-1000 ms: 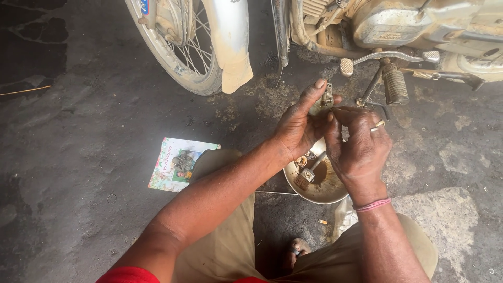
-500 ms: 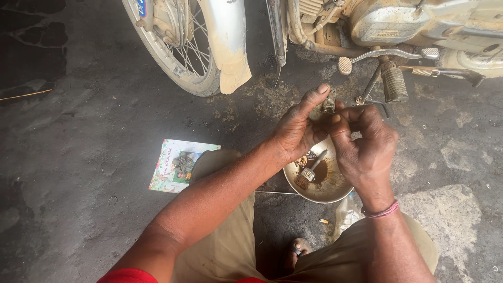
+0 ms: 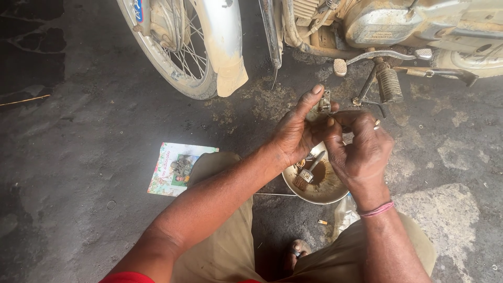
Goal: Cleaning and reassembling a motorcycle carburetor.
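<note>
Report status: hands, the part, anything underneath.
Left hand and right hand both pinch a small metal part. Held above a metal bowl with a brush in brown liquid. Motorcycle close ahead, nothing blocking.

This was a roadside or backyard motorcycle repair spot: a mud-caked motorcycle stood on a stained, oily concrete floor, its spoked wheel close by, and a metal bowl held a grimy brush in brown fluid.
</note>
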